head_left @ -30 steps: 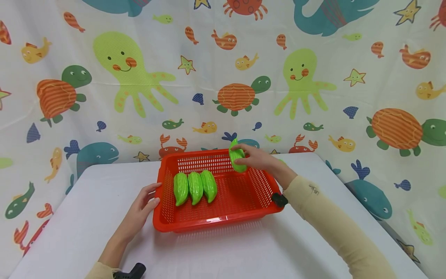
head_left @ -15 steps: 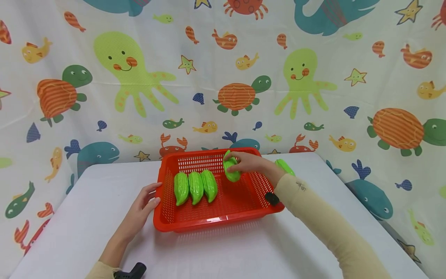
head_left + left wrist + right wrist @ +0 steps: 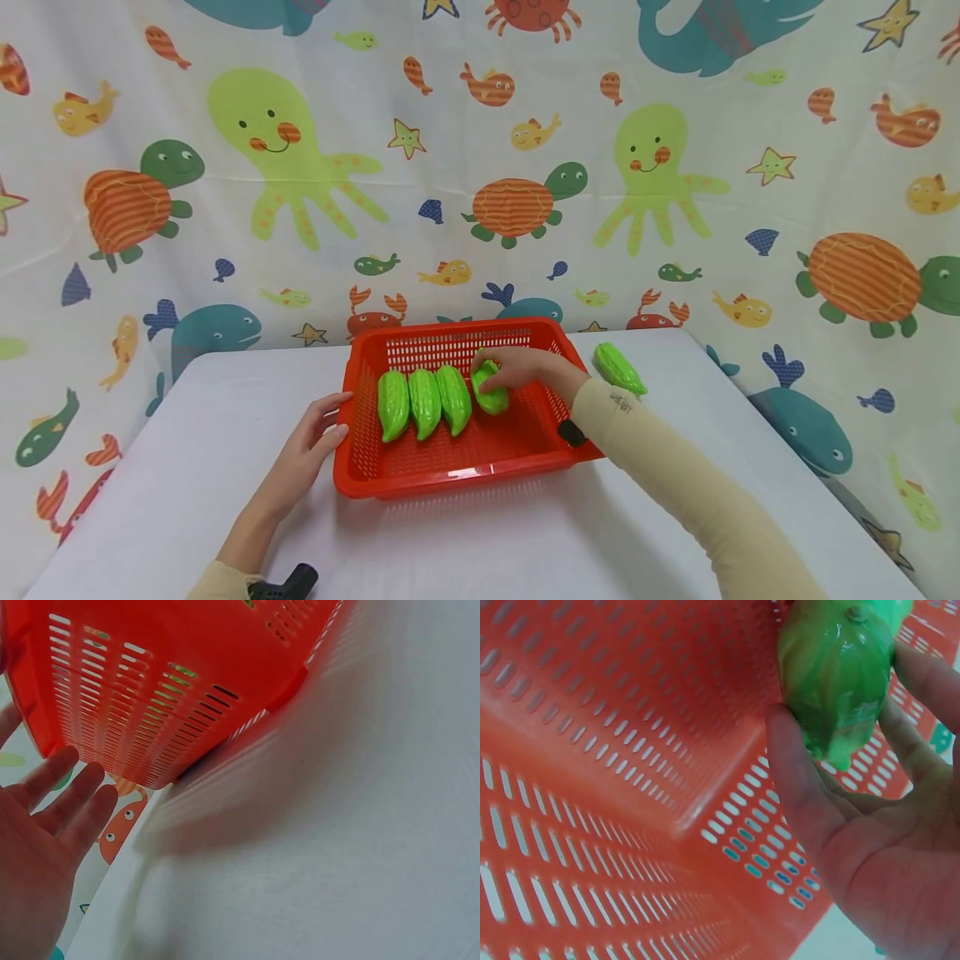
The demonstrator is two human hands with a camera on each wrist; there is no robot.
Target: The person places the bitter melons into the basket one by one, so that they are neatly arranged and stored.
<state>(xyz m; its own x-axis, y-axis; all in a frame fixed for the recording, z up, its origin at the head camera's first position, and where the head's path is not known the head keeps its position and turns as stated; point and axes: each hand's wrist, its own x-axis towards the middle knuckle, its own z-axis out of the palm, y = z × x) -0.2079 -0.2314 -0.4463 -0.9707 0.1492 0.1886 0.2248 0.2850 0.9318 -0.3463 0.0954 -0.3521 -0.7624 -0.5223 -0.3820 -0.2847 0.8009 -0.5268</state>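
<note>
Red plastic mesh is forming a basket [image 3: 525, 463] on a white table [image 3: 232, 425], seen from afar; I am using its middle as the clock's centre, with 12 farthest from the person. At 9 o'clock, the left hand [image 3: 311, 437] is touching the basket's outer edge, fingers nearly straight rather than wrapping round it; I am judging that it is steadying the basket. Just inside from there, three glossy green gourds [image 3: 425, 404] are lying side by side, narrow tips pointing toward 6, an arrangement probably saving space. Between 1 and 2 o'clock, inside the basket, the right hand [image 3: 517, 367] is holding a fourth gourd [image 3: 492, 402], thumb and fingers curling against opposite sides, spread only as wide as the gourd. This grip from above is probably serving to line it up just beside the row. Whether its underside is touching the basket floor, I cannot tell. Outside, between 2 and 3 o'clock, a loose gourd [image 3: 620, 369] is lying on the table, apart from both hands. Beyond 12, a sea-animal curtain [image 3: 420, 179] is hanging.
</note>
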